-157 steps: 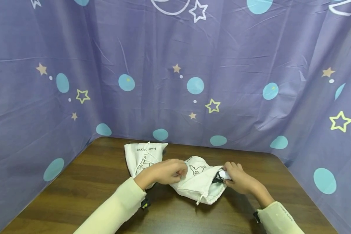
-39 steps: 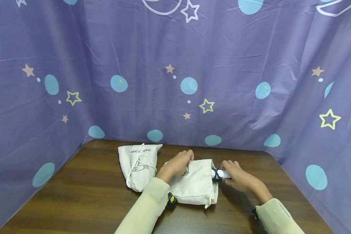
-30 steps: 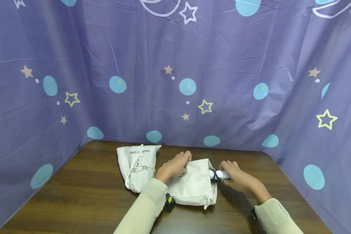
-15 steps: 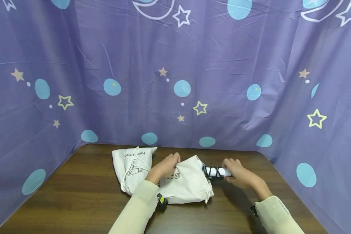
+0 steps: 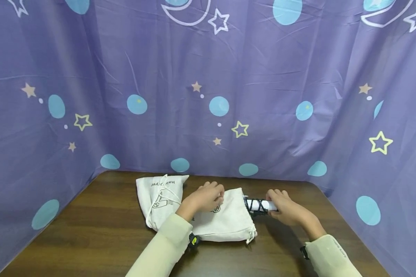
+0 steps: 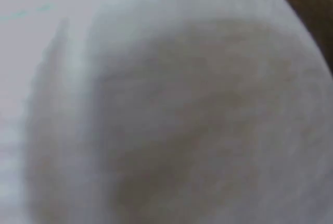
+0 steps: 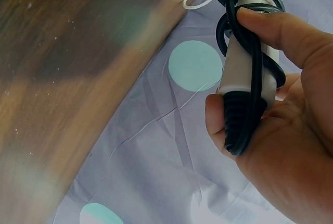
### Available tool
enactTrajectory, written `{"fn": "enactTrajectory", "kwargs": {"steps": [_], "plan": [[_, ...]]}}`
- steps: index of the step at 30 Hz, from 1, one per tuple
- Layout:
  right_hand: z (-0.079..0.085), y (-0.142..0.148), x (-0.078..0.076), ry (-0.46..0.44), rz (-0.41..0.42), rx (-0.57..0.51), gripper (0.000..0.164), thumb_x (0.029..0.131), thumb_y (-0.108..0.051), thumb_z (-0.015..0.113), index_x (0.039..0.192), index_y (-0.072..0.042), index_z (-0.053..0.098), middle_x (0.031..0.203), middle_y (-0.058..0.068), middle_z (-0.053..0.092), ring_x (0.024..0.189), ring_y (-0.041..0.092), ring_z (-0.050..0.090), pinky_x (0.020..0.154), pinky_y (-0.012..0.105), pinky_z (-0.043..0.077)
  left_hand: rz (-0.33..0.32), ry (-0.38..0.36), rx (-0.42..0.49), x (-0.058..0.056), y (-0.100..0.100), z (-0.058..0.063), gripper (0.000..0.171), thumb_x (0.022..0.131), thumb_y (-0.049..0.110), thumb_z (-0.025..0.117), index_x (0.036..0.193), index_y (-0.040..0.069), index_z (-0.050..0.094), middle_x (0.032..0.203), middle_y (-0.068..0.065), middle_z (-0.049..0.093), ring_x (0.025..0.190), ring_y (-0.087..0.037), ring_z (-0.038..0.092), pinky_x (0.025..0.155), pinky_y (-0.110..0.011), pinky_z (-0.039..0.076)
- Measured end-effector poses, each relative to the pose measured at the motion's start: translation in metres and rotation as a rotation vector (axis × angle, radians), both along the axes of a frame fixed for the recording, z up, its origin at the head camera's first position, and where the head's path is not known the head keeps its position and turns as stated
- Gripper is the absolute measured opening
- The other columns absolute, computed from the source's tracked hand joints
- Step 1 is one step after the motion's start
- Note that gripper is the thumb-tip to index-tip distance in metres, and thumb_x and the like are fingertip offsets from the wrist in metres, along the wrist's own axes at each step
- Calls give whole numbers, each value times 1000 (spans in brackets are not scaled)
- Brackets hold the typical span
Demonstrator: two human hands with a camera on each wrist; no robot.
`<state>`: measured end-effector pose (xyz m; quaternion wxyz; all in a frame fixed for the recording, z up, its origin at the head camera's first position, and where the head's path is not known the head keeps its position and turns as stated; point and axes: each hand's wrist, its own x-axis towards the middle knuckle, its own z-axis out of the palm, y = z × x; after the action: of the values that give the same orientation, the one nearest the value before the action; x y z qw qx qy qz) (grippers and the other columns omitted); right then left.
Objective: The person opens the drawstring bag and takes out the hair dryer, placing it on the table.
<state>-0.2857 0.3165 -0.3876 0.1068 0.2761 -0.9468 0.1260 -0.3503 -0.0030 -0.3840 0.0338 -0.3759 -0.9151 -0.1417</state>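
In the head view, a white cloth drawstring bag lies on its side, its mouth towards the right. From the mouth sticks a white hair dryer handle wrapped in black cord. My right hand grips the handle's end, and the right wrist view shows thumb and fingers around the hair dryer and its cord. The rest of it is hidden in the bag. My left hand is over the bag's far side with bent fingers; whether they pinch the cloth is unclear. Blurred pale cloth fills the left wrist view.
A second white drawstring bag, printed "Hair Dryer", lies to the left, partly behind my left arm. Both bags are on a brown wooden table. A purple patterned curtain hangs along its back and sides.
Over these seconds the bag has turned so its mouth points right, and more of the corded handle has come out. Since half a second ago my left hand has shifted slightly right over the bag.
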Motion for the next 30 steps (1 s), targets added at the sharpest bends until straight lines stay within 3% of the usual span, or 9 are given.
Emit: {"fn": "enactTrajectory", "kwargs": {"steps": [6, 11, 19, 22, 26, 30], "plan": [[-1, 1, -1, 28, 4, 1, 33, 85, -4, 76, 104, -12, 51, 94, -3, 46, 87, 18, 37, 77, 36, 35, -155, 138, -56, 25, 10, 11, 17, 105, 31, 57, 118, 20, 60, 106, 5, 56, 93, -14, 46, 84, -31, 43], [-1, 2, -1, 32, 4, -8, 33, 84, -3, 77, 104, -11, 52, 93, -4, 46, 86, 17, 38, 77, 36, 34, -268, 203, -100, 46, 16, 16, 25, 103, 38, 61, 121, 21, 60, 106, 7, 56, 91, -10, 47, 81, -26, 43], [-1, 0, 1, 7, 11, -10, 32, 85, -4, 76, 104, -11, 51, 93, -3, 46, 86, 17, 37, 76, 36, 34, -325, 271, -230, 73, 20, 5, 44, 87, 45, 79, 119, 24, 57, 104, 9, 54, 90, -7, 50, 73, -19, 42], [-2, 0, 1, 19, 17, -7, 32, 85, -3, 76, 104, -11, 52, 94, -3, 47, 86, 17, 38, 76, 36, 34, -319, 264, -265, 79, 23, 2, 41, 85, 30, 83, 116, 23, 57, 104, 9, 55, 89, -7, 54, 71, -19, 44], [-3, 1, -1, 29, 21, -4, 33, 85, -3, 77, 104, -11, 51, 94, -3, 46, 85, 17, 37, 76, 36, 34, -313, 228, -276, 83, 26, 1, 37, 84, 7, 76, 113, 21, 58, 102, 7, 58, 82, -8, 57, 68, -19, 45], [-4, 2, -2, 66, 37, -4, 34, 83, -4, 78, 103, -11, 51, 92, -3, 46, 84, 16, 37, 75, 35, 33, -332, 237, -271, 83, 26, -1, 36, 83, 1, 74, 111, 20, 58, 99, 7, 59, 76, -8, 57, 67, -18, 45]]}}
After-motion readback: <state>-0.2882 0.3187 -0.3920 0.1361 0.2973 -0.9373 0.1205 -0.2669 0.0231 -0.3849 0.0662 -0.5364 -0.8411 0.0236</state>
